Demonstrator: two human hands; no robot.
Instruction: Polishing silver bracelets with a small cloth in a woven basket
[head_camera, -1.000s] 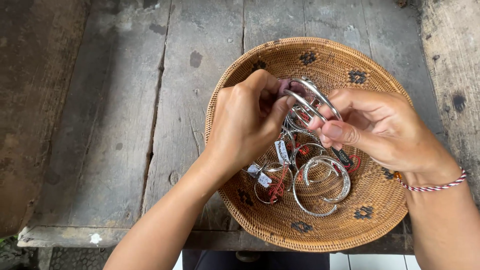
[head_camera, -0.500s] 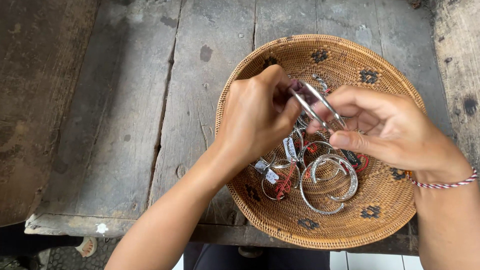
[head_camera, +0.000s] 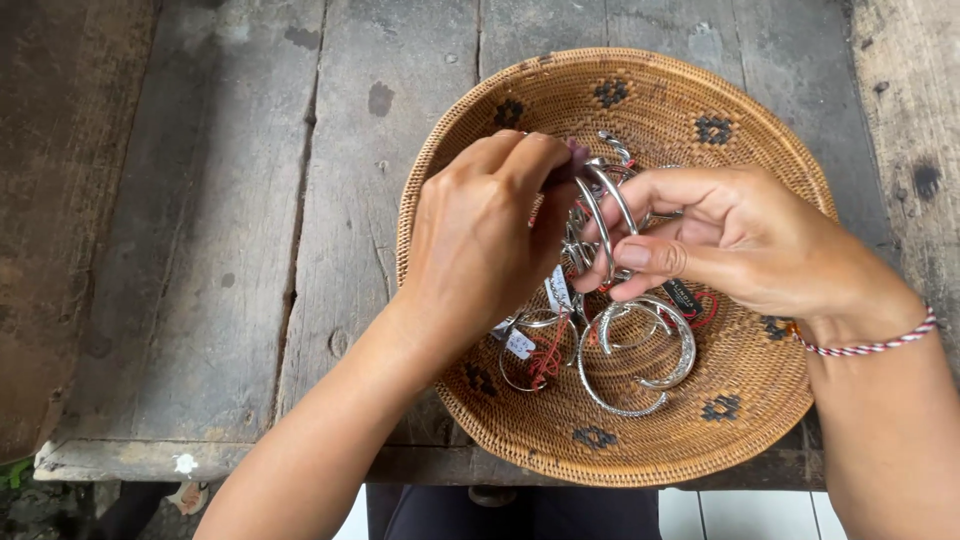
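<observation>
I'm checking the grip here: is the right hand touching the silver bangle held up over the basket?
Touching. The head view shows the right hand pinching the silver bangle between thumb and fingers above the woven basket; the left hand meets it too.

Soft, even daylight, fairly bright, with no hard shadows. The picture is sharp throughout. Small glints shine on the silver bangles (head_camera: 640, 350). The left edge of the counter (head_camera: 200, 250) looks darker.

Shiny smooth metal bangles (head_camera: 640, 350) lie in a matt woven basket (head_camera: 760, 140) on rough (weathered, cracked) wooden planks (head_camera: 230, 250).
</observation>
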